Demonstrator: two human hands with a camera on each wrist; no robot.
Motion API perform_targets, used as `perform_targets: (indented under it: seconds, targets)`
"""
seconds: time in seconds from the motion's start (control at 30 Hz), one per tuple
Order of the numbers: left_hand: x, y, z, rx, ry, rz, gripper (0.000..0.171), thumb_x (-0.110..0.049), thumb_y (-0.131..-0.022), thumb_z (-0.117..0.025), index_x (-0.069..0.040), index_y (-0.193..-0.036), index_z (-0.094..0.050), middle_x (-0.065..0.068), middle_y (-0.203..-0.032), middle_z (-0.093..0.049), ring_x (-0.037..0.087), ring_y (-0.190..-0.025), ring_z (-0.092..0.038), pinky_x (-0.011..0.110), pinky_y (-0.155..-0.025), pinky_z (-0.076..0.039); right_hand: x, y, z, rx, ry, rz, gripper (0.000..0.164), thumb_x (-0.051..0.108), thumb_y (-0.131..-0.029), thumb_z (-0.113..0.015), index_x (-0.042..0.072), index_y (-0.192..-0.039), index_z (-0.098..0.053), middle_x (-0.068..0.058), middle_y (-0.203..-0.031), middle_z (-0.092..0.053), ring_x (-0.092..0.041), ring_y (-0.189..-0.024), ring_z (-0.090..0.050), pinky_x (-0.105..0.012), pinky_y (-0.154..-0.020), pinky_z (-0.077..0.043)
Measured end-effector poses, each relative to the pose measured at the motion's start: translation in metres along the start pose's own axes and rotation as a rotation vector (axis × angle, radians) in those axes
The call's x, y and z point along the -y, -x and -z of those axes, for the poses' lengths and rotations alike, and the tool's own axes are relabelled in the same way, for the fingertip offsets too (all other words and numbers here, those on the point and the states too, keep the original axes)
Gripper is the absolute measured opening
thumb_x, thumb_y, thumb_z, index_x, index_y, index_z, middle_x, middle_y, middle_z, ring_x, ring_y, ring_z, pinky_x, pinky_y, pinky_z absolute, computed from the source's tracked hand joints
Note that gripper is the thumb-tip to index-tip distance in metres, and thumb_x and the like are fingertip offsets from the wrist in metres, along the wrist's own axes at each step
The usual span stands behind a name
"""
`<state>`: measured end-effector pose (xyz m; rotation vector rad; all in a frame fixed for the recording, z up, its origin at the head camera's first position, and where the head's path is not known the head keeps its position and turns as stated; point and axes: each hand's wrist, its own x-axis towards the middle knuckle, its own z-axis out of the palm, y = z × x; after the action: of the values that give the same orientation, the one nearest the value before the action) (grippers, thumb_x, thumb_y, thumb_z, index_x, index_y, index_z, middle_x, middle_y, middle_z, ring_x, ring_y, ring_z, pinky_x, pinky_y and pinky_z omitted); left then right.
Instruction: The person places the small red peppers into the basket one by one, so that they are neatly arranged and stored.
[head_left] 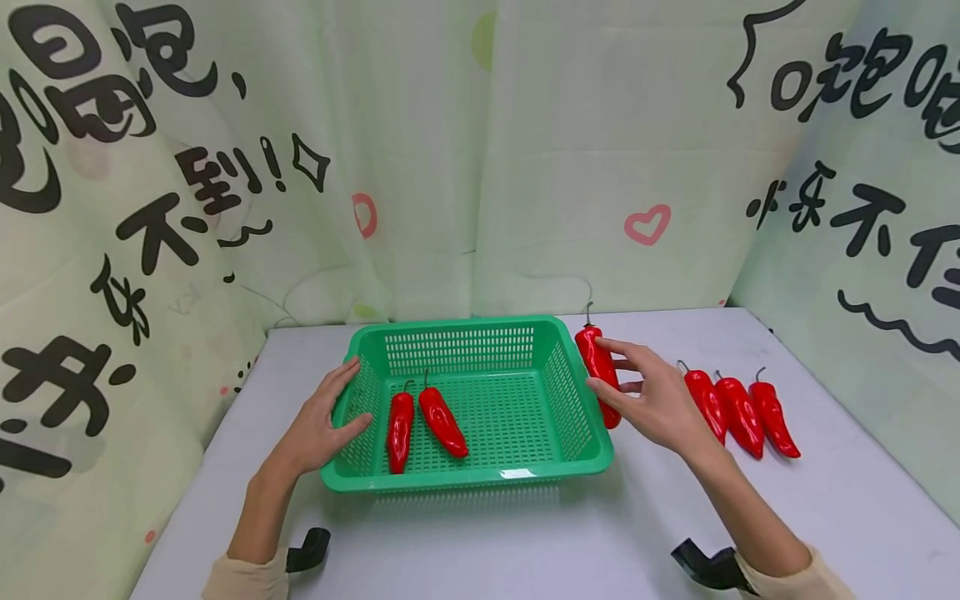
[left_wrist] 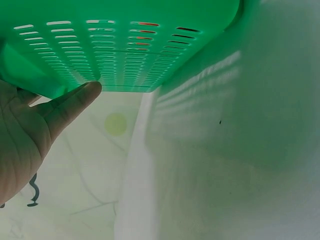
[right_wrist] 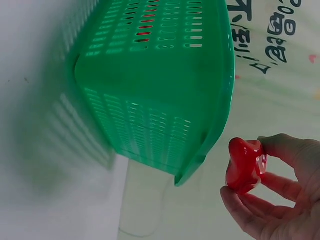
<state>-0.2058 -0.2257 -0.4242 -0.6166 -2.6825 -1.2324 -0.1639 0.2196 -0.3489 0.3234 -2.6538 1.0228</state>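
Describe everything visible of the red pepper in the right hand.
The red pepper is long, smooth and glossy, with a thin, curved stem pointing away from the person. It looks whole, perhaps plastic. The right hand pinches it above the table, beside the green basket and apart from it.

A whitish table (head_left: 480, 542) runs from near to far, its far edge close to a pale green curtain (head_left: 555, 242) hanging in soft folds. The same cloth encloses the left and right sides. Bold black lettering (head_left: 33, 458) marks it left and far right; a pink heart outline (head_left: 647, 241) sits right of centre. Diffuse light casts soft-edged shadows on the tabletop.
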Motion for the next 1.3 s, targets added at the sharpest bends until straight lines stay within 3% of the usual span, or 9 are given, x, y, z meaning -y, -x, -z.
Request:
perform_targets:
  seconds: [0.63, 1.07, 1.3]
  targets:
    - [0.0, 0.001, 0.0, 0.001, -0.011, 0.005, 0.076, -0.023, -0.094, -0.067, 0.0, -0.158, -0.032, 0.02, -0.164, -0.03, 0.047, -0.148, -0.031, 0.069, -0.107, -0.04, 0.02, -0.012, -0.016, 0.058, -0.025, 0.056, 0.075, 0.015, -0.082, -0.085, 0.003, -0.147, -0.05, -0.024, -0.141, -0.055, -0.043, -0.119, -0.06, -0.051, -0.08, -0.062]
    - [-0.002, 0.0, 0.0, -0.001, -0.021, 0.008, 0.076, -0.022, -0.094, -0.066, 0.001, -0.158, -0.032, 0.021, -0.163, -0.03, 0.048, -0.147, -0.032, 0.069, -0.106, -0.041, 0.029, -0.02, -0.031, 0.111, -0.088, 0.048, 0.067, 0.016, -0.087, -0.081, 0.003, -0.147, -0.052, -0.023, -0.139, -0.056, -0.041, -0.115, -0.063, -0.044, -0.076, -0.063]
    - [-0.001, 0.0, 0.0, -0.004, -0.025, 0.0, 0.076, -0.023, -0.094, -0.066, 0.002, -0.158, -0.032, 0.021, -0.163, -0.03, 0.048, -0.146, -0.032, 0.069, -0.106, -0.04, 0.032, -0.022, -0.042, 0.125, -0.102, 0.083, 0.066, 0.016, -0.088, -0.081, 0.001, -0.145, -0.053, -0.023, -0.136, -0.058, -0.04, -0.112, -0.064, -0.042, -0.074, -0.064]
